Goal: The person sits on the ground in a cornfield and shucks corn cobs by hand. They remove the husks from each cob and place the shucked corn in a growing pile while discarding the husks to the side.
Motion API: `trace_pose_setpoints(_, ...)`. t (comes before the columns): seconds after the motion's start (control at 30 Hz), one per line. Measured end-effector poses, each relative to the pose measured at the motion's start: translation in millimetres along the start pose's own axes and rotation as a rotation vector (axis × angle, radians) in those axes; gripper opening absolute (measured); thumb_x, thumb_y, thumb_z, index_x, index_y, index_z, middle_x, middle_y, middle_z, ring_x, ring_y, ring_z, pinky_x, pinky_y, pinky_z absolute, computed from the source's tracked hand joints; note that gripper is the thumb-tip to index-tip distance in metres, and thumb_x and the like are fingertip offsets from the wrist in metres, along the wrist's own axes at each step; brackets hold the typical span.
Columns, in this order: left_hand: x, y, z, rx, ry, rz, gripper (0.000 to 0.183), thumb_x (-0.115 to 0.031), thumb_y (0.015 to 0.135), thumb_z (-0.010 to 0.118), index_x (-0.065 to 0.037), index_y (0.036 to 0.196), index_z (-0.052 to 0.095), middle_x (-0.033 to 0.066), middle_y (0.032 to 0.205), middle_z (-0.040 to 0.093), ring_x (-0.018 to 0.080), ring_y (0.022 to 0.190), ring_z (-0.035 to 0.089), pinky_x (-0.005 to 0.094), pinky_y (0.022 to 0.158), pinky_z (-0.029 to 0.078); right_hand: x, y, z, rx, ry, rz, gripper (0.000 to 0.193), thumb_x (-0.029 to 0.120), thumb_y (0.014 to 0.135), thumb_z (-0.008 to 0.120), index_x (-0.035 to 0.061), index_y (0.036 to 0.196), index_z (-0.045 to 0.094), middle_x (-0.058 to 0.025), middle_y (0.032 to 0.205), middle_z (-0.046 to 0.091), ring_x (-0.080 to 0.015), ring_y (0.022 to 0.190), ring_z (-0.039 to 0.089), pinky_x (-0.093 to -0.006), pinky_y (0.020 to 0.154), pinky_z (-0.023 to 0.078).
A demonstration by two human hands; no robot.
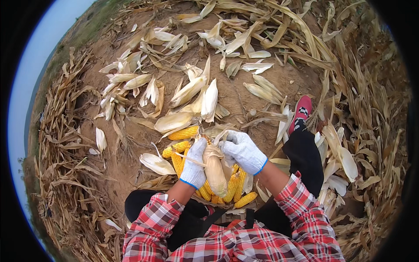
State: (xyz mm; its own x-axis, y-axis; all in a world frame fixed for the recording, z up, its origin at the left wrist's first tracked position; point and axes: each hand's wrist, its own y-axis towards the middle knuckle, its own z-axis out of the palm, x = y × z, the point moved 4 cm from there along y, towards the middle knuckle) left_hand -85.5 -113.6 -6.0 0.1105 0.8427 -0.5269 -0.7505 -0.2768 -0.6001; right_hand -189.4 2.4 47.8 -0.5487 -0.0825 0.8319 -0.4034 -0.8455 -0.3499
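Note:
Between my two gloved hands is an ear of corn (pixel 214 169), still wrapped in pale tan husk, its body pointing toward me. My left hand (pixel 194 162), in a white knit glove with a blue cuff, is closed round its left side near the far end. The fingers of my right hand (pixel 242 151) pinch the husk at the upper right of the ear. A little yellow kernel shows at the far end between the hands. Beneath and around lie several bare yellow corn cobs (pixel 183 133), some partly hidden by my hands and the wrapped ear.
Loose husks (pixel 191 91) are strewn over the brown soil (pixel 238 98) ahead. Dry corn stalks (pixel 371 109) heap up along the right, and more stalks (pixel 65 161) line the left. My foot in a pink shoe (pixel 301 110) rests at the right. One cob (pixel 245 200) lies near my lap.

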Motion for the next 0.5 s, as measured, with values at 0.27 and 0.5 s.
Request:
trace_pose_setpoints(0.27,-8.4,2.0,1.8,-0.042,0.104,0.079,0.026,-0.030,0.099,0.052,-0.009,0.112,0.058,0.0069,0.097,0.065,0.0195,0.086,0.065,0.0329,0.079,0.055,6.9,2.4,1.5,-0.039,-0.144,-0.023,0.022,0.023,0.093,0.051,0.0033,0.102,0.056,-0.0013,0.080,0.057,-0.0066,0.065,0.050,-0.0234,0.060,0.044)
trace_pose_setpoints(0.5,-60.5,-4.5,14.4,-0.090,0.213,0.391,0.024,-0.031,0.097,0.056,-0.007,0.103,0.055,0.0072,0.087,0.062,0.0186,0.074,0.063,0.0340,0.069,0.057,-18.0,-5.7,4.9,0.288,-0.813,-0.118,0.036,0.032,0.091,0.047,-0.0022,0.099,0.055,-0.0234,0.083,0.059,-0.0401,0.079,0.059,-0.0433,0.077,0.048)
